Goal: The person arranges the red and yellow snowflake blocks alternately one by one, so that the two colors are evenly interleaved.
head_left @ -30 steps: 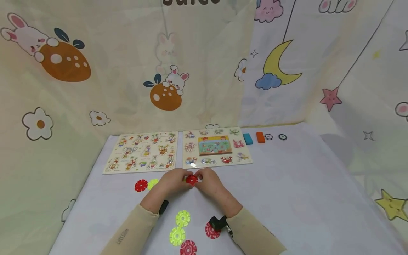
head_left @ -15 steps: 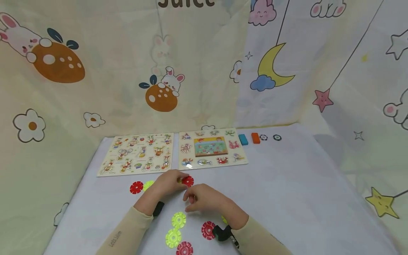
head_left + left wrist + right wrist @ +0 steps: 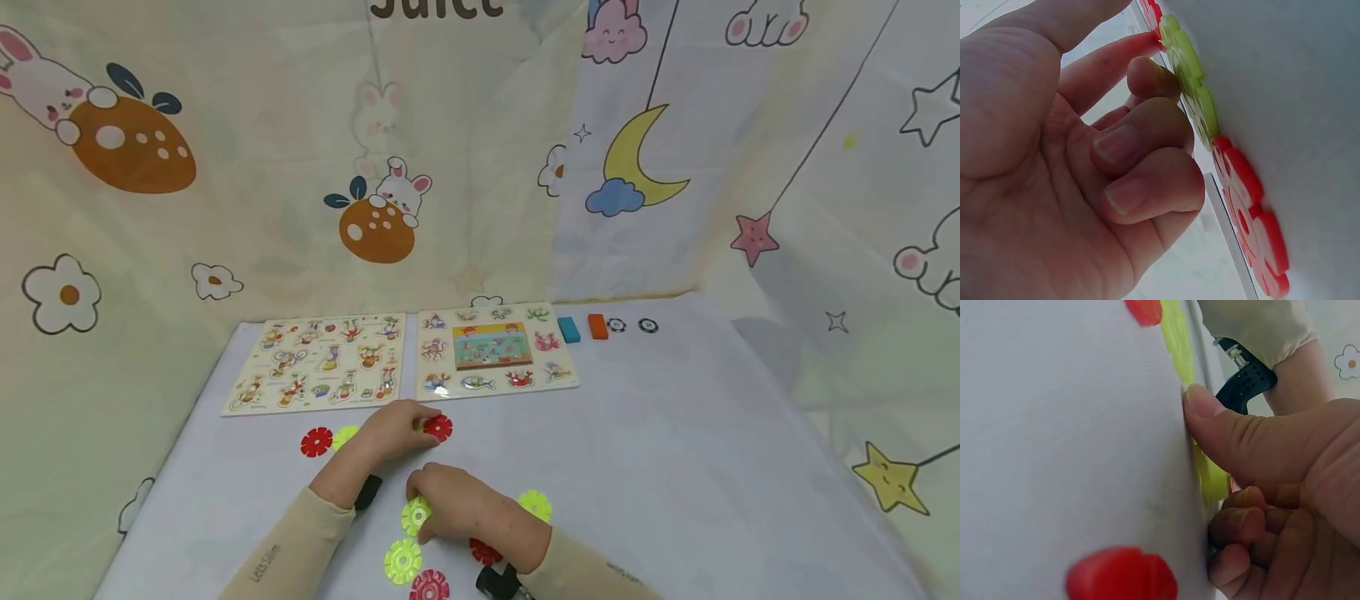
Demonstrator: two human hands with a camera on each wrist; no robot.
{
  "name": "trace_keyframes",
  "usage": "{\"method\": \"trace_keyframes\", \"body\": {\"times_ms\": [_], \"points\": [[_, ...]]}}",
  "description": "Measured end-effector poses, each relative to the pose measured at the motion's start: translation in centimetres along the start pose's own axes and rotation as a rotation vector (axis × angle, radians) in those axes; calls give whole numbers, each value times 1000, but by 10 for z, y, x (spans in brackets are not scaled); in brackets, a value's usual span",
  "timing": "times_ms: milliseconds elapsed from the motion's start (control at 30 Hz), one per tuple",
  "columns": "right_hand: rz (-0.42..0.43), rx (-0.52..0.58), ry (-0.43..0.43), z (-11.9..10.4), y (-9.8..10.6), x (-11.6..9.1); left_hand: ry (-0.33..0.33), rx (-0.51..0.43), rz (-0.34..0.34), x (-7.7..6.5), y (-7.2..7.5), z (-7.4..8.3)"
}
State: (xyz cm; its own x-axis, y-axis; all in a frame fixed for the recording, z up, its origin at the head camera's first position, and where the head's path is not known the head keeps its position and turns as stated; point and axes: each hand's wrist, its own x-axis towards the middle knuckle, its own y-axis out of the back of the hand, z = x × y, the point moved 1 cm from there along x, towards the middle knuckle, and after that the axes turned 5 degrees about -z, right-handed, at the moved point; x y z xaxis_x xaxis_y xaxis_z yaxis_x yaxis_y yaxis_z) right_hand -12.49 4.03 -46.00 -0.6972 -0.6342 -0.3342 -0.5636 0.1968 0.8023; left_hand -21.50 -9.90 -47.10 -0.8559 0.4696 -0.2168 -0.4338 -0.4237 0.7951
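Notched, flower-shaped plastic discs lie on the white cloth. My left hand (image 3: 393,431) pinches a red notched disc (image 3: 441,427) between thumb and index finger; in the left wrist view its other fingers curl beside a yellow-green disc (image 3: 1194,75) and a red disc (image 3: 1247,215). Closer to me, my right hand (image 3: 461,507) has thumb and fingers on opposite sides of a yellow-green notched disc (image 3: 414,517). The right wrist view shows its thumb against that disc's edge, partly hiding it. Just below sits a second yellow-green disc (image 3: 403,561), then a pinkish-red disc (image 3: 430,586).
Beside my right forearm are another yellow-green disc (image 3: 536,503) and a partly covered red disc (image 3: 485,552). Two picture puzzle boards (image 3: 318,364) (image 3: 551,371) stand along the back. A blue block (image 3: 568,330), an orange block (image 3: 597,326) and two small dark rings (image 3: 648,326) are right of them.
My right hand has left the red disc at the left hand and come down toward me onto a yellow-green disc. The left hand keeps its pinch. The head view has shifted slightly.
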Motion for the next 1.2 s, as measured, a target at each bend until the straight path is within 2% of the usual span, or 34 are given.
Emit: {"method": "trace_keyframes", "body": {"times_ms": [200,333,433,533,667,800,900,967,1067,1200], "points": [[45,110,91,5,11,-5,-11,28,6,1,1,0],[37,264,105,14,26,-10,-12,37,15,1,1,0],[43,404,56,25,38,-13,-21,43,15,2,1,0],[106,505,-9,40,49,-14,-28,40,8,2,1,1],[240,565,-132,62,59,-13,-12,25,0,2,1,1],[350,611,-239,80,58,-8,12,16,-3,2,0,1],[409,622,-268,88,53,-4,17,14,-3,2,-1,1],[444,591,-282,92,51,-2,12,16,-3,2,-2,1],[482,465,-325,95,49,0,3,19,-7,3,-2,1],[485,311,-351,95,47,2,-6,20,-13,3,0,1]]}}
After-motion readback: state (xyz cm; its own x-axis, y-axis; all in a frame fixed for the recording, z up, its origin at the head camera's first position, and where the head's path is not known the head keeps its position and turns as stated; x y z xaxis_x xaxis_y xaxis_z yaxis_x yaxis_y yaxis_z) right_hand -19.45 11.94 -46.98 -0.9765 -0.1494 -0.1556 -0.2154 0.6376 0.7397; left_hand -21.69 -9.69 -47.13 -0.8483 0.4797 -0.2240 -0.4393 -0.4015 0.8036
